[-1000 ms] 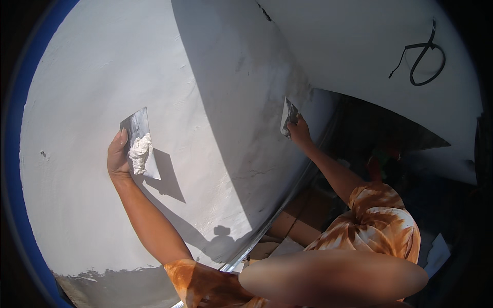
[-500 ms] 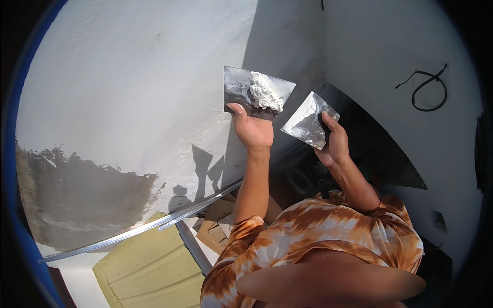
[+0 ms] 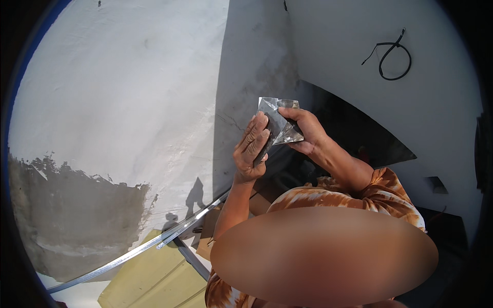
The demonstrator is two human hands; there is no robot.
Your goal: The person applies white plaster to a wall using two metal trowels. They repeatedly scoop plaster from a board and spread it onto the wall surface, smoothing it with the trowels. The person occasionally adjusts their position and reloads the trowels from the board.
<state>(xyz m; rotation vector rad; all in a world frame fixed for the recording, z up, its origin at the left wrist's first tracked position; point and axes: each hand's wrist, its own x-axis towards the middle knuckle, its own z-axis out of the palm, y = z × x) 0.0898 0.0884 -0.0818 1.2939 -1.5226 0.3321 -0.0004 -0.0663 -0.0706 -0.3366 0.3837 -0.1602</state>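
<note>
In front of my chest, my left hand (image 3: pixel 250 149) is closed on a wide putty knife (image 3: pixel 267 108), its fingers spread along the back of the grey blade. That blade is turned up steeply and faces the other tool. A second putty knife (image 3: pixel 291 134), smeared with white, is gripped by my right hand (image 3: pixel 309 128), with the thumb on top. The two blades overlap and appear to touch. The lump of white paste seen earlier on the left blade is out of sight.
A white-coated wall (image 3: pixel 128 102) rises on the left, with a rough grey patch (image 3: pixel 87 215) low down. Along its foot runs a metal strip (image 3: pixel 138 249), beside a yellow ribbed panel (image 3: pixel 154 280) and cardboard (image 3: pixel 206 233). A black cable loop (image 3: pixel 410 64) hangs on the right wall.
My hands have come together. The left putty knife has tipped from flat to steep, turning its paste side out of view, and the right one has moved left against it.
</note>
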